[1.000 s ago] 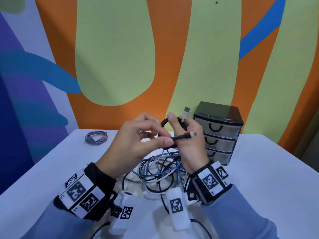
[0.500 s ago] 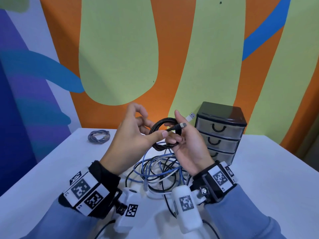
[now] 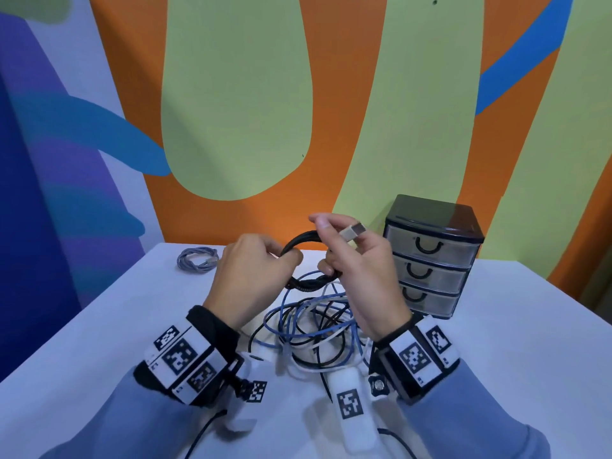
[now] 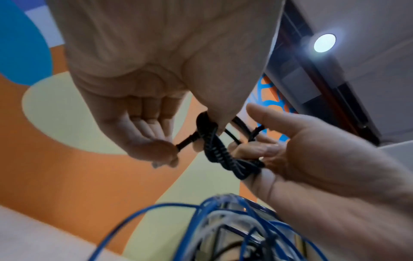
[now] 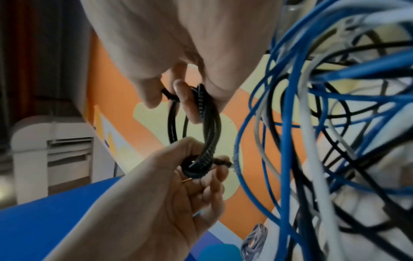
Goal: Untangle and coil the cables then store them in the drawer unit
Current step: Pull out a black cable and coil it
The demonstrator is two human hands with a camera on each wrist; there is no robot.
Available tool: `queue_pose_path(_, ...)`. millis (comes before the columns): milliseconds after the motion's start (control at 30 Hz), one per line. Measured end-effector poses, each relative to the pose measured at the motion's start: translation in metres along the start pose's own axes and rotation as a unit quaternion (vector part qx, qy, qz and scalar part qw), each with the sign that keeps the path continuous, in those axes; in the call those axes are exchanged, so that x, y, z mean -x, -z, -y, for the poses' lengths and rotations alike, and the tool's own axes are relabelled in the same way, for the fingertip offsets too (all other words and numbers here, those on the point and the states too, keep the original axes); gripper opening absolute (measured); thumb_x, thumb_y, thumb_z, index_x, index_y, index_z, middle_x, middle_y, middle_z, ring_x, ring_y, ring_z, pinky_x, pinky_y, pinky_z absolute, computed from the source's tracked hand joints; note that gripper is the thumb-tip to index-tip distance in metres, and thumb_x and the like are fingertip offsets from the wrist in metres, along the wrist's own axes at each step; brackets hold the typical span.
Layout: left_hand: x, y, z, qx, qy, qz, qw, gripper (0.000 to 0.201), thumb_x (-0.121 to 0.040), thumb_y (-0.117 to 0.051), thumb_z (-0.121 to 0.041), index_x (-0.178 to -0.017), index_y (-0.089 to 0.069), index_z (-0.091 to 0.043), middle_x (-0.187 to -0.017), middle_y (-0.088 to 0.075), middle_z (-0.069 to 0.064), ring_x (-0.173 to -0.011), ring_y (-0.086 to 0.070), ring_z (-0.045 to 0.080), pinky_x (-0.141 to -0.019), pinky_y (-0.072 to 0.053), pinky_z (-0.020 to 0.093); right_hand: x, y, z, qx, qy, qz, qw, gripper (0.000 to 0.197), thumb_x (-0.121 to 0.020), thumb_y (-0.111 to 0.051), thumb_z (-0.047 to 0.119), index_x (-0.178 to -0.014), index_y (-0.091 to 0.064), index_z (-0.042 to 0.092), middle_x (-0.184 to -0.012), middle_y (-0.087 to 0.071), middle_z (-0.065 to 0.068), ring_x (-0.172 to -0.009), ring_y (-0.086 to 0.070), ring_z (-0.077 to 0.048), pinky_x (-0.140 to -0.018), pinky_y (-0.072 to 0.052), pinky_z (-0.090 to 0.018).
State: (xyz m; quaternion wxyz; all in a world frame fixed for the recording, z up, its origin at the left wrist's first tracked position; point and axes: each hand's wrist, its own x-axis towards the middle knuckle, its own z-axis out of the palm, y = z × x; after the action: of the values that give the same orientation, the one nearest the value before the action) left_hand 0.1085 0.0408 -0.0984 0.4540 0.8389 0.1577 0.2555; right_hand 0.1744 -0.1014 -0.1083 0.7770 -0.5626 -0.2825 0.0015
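Note:
A black braided cable [image 3: 303, 239] is wound into a small coil held above the table between both hands. My left hand [image 3: 284, 260] grips the coil's left side, fingers curled round it. My right hand [image 3: 331, 233] holds the coil's right side and pinches the cable's end, so the silver USB plug [image 3: 352, 231] sticks out above its fingers. One stretch of the coil [image 4: 220, 151] is wrapped round with the cable's own turns. The black coil [image 5: 208, 123] also shows in the right wrist view. A tangle of blue, white and black cables [image 3: 314, 326] lies on the table under my hands.
A small three-drawer unit [image 3: 433, 256], black top and all drawers shut, stands at the right near the wall. A grey coiled cable [image 3: 197, 261] lies at the far left of the white table [image 3: 99, 326]. The painted wall is close behind.
My right hand has lifted the USB plug end up above the coil. My left hand has rolled over, its back now toward me, still holding the coil.

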Motion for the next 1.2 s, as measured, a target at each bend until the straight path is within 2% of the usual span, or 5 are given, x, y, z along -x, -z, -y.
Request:
queue_pose_path(167, 0.001, 0.006, -0.007, 0.284, -0.012, 0.102, 0.953, 0.054, -0.090, -0.081, -0.008, -0.137, -0.059, -0.025, -0.096, -0.081, 0.017, -0.079, -0.065, 0.022, -0.083, -0.055, 0.035, -0.006, 0.005, -0.005, -0.086, -0.119, -0.005, 0.989, 0.028, -0.093, -0.077, 0.027, -0.111, -0.071, 0.007, -0.087, -0.059, -0.006, -0.058, -0.048, -0.013, -0.067, -0.048, -0.030)
queue_pose_path(600, -0.007, 0.010, -0.004, 0.601, 0.157, 0.141, 0.771, 0.042, -0.089, -0.063, -0.006, -0.128, -0.062, 0.010, -0.094, -0.068, 0.017, -0.079, -0.059, 0.022, -0.081, -0.055, 0.029, -0.007, 0.011, 0.004, -0.073, -0.056, 0.063, 0.994, 0.019, -0.101, -0.067, 0.020, -0.101, -0.075, 0.003, -0.079, -0.044, -0.009, -0.060, -0.045, -0.012, -0.065, -0.052, -0.025)
queue_pose_path(933, -0.016, 0.008, 0.011, 0.429, 0.026, -0.094, 0.898, 0.016, -0.106, -0.061, -0.007, -0.111, -0.076, -0.003, -0.082, -0.070, 0.004, -0.083, -0.057, 0.019, -0.082, -0.051, 0.027, -0.002, -0.001, -0.004, 0.025, -0.080, 0.110, 0.990, 0.035, -0.108, -0.056, 0.022, -0.077, -0.070, 0.020, -0.070, -0.038, -0.001, -0.052, -0.035, -0.012, -0.074, -0.054, -0.027)
queue_pose_path(1067, -0.009, 0.003, 0.002, 0.371, -0.005, -0.003, 0.928, 0.022, -0.105, -0.064, -0.013, -0.124, -0.072, -0.006, -0.087, -0.073, 0.000, -0.081, -0.062, 0.013, -0.080, -0.056, 0.022, -0.005, 0.003, -0.010, 0.080, -0.037, 0.048, 0.995, 0.039, -0.109, -0.055, 0.025, -0.094, -0.061, -0.011, -0.074, -0.032, -0.011, -0.053, -0.034, -0.011, -0.069, -0.054, -0.030)
queue_pose_path(1200, -0.005, 0.007, -0.001, 0.264, -0.003, 0.081, 0.961, 0.052, -0.092, -0.081, -0.027, -0.139, -0.059, -0.026, -0.100, -0.082, 0.003, -0.089, -0.074, 0.012, -0.086, -0.057, 0.033, -0.004, 0.002, -0.013, 0.097, -0.012, 0.035, 0.995, 0.027, -0.107, -0.059, 0.025, -0.089, -0.073, 0.011, -0.064, -0.044, -0.006, -0.055, -0.050, -0.013, -0.074, -0.061, -0.046)
